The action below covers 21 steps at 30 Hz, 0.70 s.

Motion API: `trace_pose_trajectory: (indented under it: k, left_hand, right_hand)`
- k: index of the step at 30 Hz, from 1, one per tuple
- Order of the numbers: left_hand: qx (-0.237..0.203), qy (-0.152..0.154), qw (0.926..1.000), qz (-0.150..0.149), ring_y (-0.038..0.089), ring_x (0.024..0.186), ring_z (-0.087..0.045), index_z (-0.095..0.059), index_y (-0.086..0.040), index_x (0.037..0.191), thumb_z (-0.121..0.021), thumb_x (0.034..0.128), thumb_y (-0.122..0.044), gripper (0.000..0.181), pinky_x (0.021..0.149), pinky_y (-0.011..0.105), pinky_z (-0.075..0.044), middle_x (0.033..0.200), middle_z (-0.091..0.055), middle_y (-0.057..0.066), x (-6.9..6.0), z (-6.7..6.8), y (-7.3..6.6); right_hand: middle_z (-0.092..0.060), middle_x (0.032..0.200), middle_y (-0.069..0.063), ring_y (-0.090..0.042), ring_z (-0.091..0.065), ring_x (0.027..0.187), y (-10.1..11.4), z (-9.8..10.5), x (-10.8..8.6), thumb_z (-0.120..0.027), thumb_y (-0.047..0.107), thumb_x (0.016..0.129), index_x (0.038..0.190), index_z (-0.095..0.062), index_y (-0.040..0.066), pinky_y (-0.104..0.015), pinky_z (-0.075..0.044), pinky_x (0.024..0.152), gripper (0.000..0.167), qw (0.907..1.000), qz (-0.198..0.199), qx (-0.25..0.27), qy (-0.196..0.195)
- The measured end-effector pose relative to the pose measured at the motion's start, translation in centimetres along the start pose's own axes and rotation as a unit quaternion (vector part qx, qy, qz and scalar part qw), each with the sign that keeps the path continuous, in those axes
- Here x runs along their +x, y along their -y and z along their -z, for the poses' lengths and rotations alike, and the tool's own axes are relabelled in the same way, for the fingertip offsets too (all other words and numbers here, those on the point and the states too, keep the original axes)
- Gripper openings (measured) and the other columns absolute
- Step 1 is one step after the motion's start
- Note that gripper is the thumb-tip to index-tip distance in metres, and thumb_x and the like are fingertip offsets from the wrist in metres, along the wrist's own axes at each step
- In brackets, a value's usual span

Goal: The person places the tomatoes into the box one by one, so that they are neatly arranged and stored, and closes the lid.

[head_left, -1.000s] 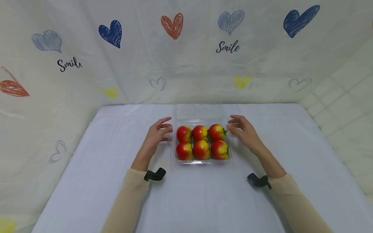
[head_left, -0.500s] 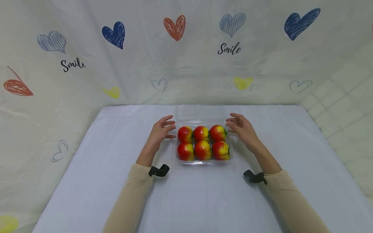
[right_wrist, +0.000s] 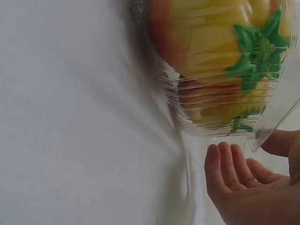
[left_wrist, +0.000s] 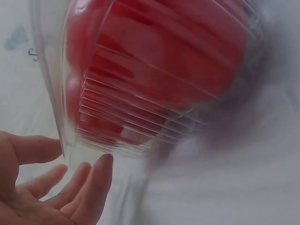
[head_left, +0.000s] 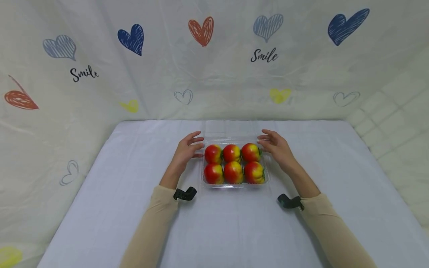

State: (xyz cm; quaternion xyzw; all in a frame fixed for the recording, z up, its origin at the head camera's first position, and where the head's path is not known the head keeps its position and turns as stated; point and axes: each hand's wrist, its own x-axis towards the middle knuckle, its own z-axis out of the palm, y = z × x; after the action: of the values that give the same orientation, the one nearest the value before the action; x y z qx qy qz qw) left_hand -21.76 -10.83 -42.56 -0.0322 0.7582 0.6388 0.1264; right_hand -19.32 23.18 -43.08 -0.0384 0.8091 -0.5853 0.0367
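Note:
A clear plastic clamshell box sits on the table with its lid raised at the back. It holds several shiny red-and-yellow fruits in two rows; green star-shaped leaves show in the right wrist view. At the box's left back corner is my left hand, its fingers loosely bent. Its thumb meets the plastic rim, other fingertips just below. My right hand is at the right back corner; its thumb lies against the clear plastic edge, the bent fingers beneath.
White cloth covers the table. Behind it hangs a pale curtain printed with hearts and the word Smile. Black wrist cameras are strapped over beige sleeves.
Both hands have moved inward and slightly back, up to the box's rear corners. The box and the fruits stay in place on the table; the head view shifted a little.

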Motion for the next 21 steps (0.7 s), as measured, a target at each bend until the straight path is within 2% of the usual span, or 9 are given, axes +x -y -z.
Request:
trace_pose_trajectory:
  k: [4, 7, 13, 21]
  left_hand:
    - [-0.002, 0.001, 1.0, -0.003, 0.032, 0.126, -0.065, -0.045, -0.02, 0.158, -0.062, 0.1023, -0.014, 0.058, 0.098, 0.042, -0.06, 0.152, -0.058, 0.011, 0.13, -0.05, 0.0]
    - [-0.01, -0.002, 0.9999, -0.007, 0.031, 0.126, -0.064, -0.045, -0.02, 0.158, -0.064, 0.1015, -0.014, 0.06, 0.1, 0.043, -0.06, 0.152, -0.058, 0.011, 0.27, 0.02, 0.08]
    - [-0.028, -0.002, 0.9995, -0.014, 0.033, 0.124, -0.065, -0.042, -0.02, 0.16, -0.066, 0.1001, -0.011, 0.065, 0.101, 0.044, -0.059, 0.154, -0.055, 0.013, 0.35, 0.18, 0.14]
    - [-0.038, -0.01, 0.9991, -0.018, 0.03, 0.124, -0.067, -0.045, -0.023, 0.157, -0.069, 0.0968, -0.006, 0.067, 0.096, 0.038, -0.061, 0.151, -0.056, 0.015, 0.52, 0.14, 0.05]
  right_hand:
    - [-0.053, 0.15, -0.027, -0.001, -0.062, 0.109, -0.22, 0.0, 0.11, -0.056, 0.021, 0.108, 0.161, -0.033, 0.003, -0.006, -0.052, 0.088, 0.061, 1.0, 0.002, 0.004, 0.004]
    - [-0.052, 0.15, -0.027, 0.007, -0.061, 0.105, -0.29, -0.07, 0.22, -0.057, 0.019, 0.107, 0.161, -0.033, 0.003, -0.006, -0.052, 0.088, 0.061, 0.9999, 0.001, 0.016, 0.004]
    - [-0.049, 0.15, -0.03, 0.008, -0.063, 0.106, -0.28, -0.14, 0.34, -0.057, 0.013, 0.107, 0.161, -0.032, 0.003, -0.008, -0.054, 0.09, 0.061, 0.9989, 0.004, 0.046, 0.006]
    - [-0.048, 0.148, -0.031, 0.008, -0.065, 0.105, -0.12, -0.24, 0.37, -0.059, 0.01, 0.105, 0.161, -0.033, 0.007, -0.009, -0.054, 0.09, 0.062, 0.9984, 0.015, 0.054, -0.007]
